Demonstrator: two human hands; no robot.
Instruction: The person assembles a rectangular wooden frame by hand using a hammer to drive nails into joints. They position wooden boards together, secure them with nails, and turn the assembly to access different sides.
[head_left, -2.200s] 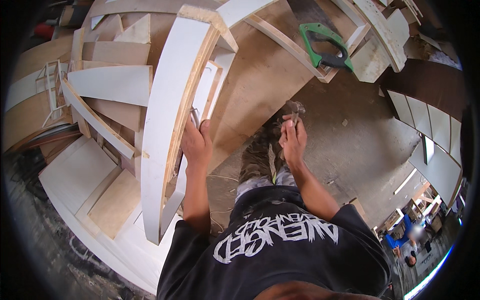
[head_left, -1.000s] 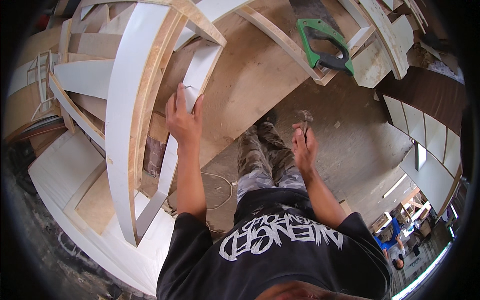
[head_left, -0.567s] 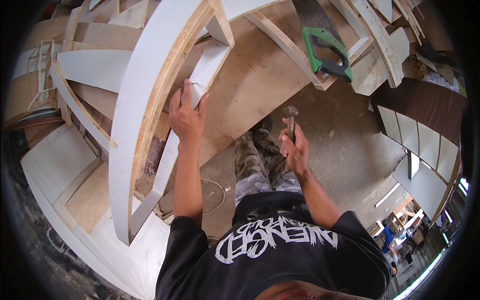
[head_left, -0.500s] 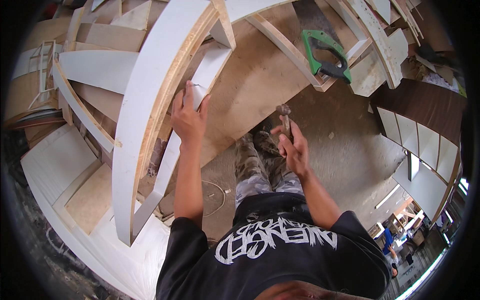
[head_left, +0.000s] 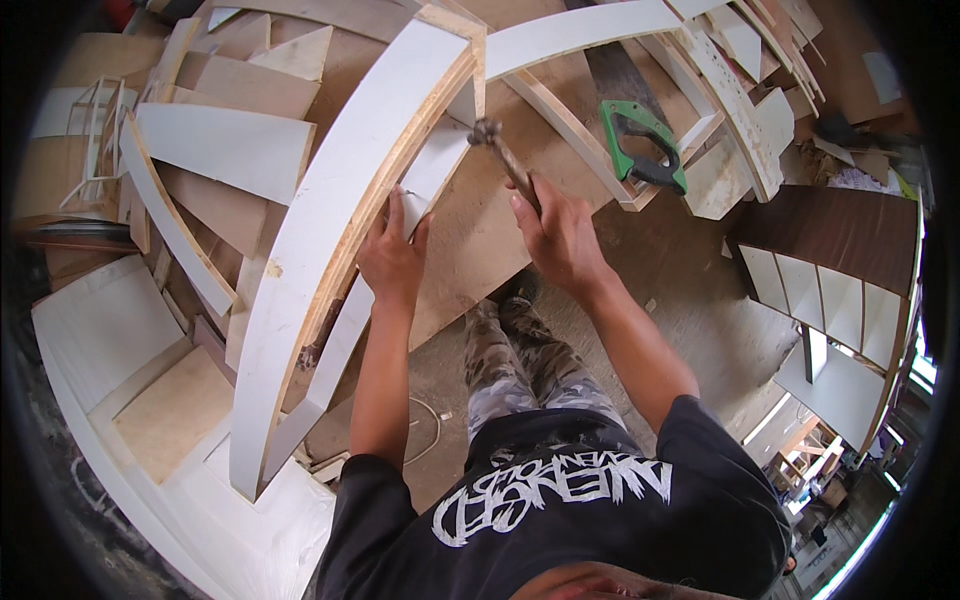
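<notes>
My right hand [head_left: 562, 232] is closed round the wooden handle of a hammer [head_left: 513, 165]. The hammer's dark metal head is raised near the far end of a curved white-faced wooden frame [head_left: 335, 170]. My left hand [head_left: 393, 262] reaches into this frame, against its inner white strip [head_left: 436, 165]. At its index fingertip shows a thin dark nail [head_left: 410, 192], seemingly held by the fingers; the grip is partly hidden. The thumb is apart from the index finger, beside the strip's edge.
A green-handled handsaw [head_left: 612, 140] lies on a brown board [head_left: 450, 250], beside another wooden frame [head_left: 570, 120]. Offcuts [head_left: 235, 150] pile up at the left. A dark-topped cabinet with white compartments [head_left: 830, 245] stands at the right. A thin cable [head_left: 437, 425] loops on the floor.
My right hand has moved forward and left, bringing the hammer up toward the frame. My left hand stays at the inner strip. The view has shifted slightly.
</notes>
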